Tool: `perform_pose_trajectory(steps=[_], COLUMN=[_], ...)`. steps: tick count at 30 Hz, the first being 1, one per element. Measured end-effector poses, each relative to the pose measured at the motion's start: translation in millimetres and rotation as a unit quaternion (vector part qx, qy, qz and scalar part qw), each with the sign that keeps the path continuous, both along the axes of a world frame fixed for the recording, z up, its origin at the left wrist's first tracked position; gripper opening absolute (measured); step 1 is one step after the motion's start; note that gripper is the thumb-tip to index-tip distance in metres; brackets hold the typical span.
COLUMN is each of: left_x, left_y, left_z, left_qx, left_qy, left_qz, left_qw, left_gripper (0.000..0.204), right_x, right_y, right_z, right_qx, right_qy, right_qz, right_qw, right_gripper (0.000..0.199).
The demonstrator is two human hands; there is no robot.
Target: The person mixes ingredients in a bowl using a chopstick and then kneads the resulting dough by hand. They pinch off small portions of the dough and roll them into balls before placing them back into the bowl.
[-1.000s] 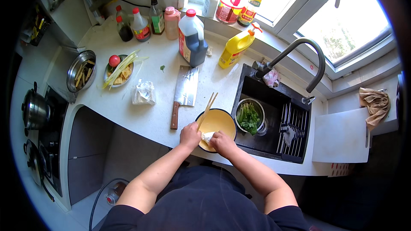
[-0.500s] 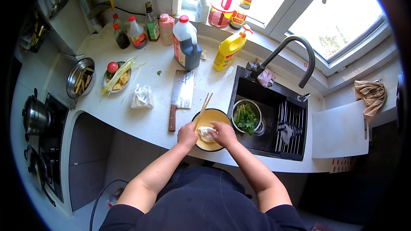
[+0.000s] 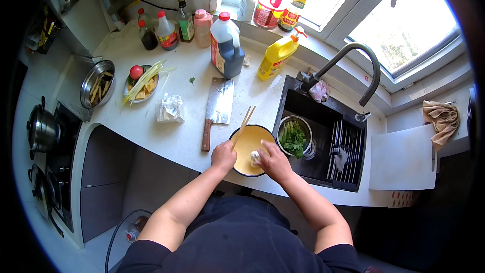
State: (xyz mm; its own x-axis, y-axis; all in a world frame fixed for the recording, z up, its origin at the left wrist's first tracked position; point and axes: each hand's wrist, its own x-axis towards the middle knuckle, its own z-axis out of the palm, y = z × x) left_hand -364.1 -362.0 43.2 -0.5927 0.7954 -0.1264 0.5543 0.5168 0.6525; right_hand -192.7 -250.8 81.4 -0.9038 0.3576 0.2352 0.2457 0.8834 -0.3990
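While the left hand [image 3: 224, 155] is closing around a pair of chopsticks [image 3: 244, 126] at the left side of a yellow bowl [image 3: 246, 141], the right hand [image 3: 275, 162] is reaching in over the bowl's right side, its blurred fingers bending over a white lump [image 3: 255, 158]. Whether they are pinching the lump or only covering part of it, I cannot tell. The lump is showing just left of the right hand, over the near half of the bowl, and is looking roundish, with no clear long axis. The chopsticks are slanting from near left to far right, their free ends pointing toward the far side of the bench [image 3: 187, 136] and standing slightly apart; their lower ends are disappearing at the left hand. The bowl is sitting at the near edge of the bench, its dark rim encircling the yellow inside. Just beyond it to the left, a cleaver [image 3: 221, 102] is lying flat, its long axis running near to far, handle toward the near side and blade toward the far side. Farther left, a crumpled white bag [image 3: 171, 108] is resting on the bench. To the right of the bowl, a dark sink [image 3: 323, 111] is holding a round container of leafy greens [image 3: 293, 139], their stalks pointing far and their leaves spreading nearer.
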Motion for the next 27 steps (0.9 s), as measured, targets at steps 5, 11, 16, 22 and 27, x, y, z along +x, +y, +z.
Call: perform_pose_trajectory(steps=[5,11,16,22,27], left_x=[1,-1,-1,0,-2], left_y=[1,2,3,1,1], left_z=[-1,-1,1,1,-2], left_qx=[-0.017,-0.002,-0.011,-0.009,-0.007], left_qy=[-0.001,-0.004,-0.006,-0.009,-0.010], left_qz=[0.006,-0.002,0.000,0.000,-0.002], left_qw=[1.000,1.000,1.000,1.000,1.000], left_gripper=[0.014,0.013,0.013,0.013,0.013], right_x=[20,-11,-24,-15,-16], right_y=[-16,-6,-2,-4,-16], right_z=[5,3,6,21,-45], right_qx=[-0.006,-0.171,0.046,-0.097,0.055], right_qy=[-0.110,-0.063,0.044,-0.056,-0.199], right_qz=[0.037,-0.061,0.016,-0.048,0.019], right_qw=[0.993,0.981,0.998,0.993,0.978], right_gripper=[0.038,0.022,0.024,0.030,0.057])
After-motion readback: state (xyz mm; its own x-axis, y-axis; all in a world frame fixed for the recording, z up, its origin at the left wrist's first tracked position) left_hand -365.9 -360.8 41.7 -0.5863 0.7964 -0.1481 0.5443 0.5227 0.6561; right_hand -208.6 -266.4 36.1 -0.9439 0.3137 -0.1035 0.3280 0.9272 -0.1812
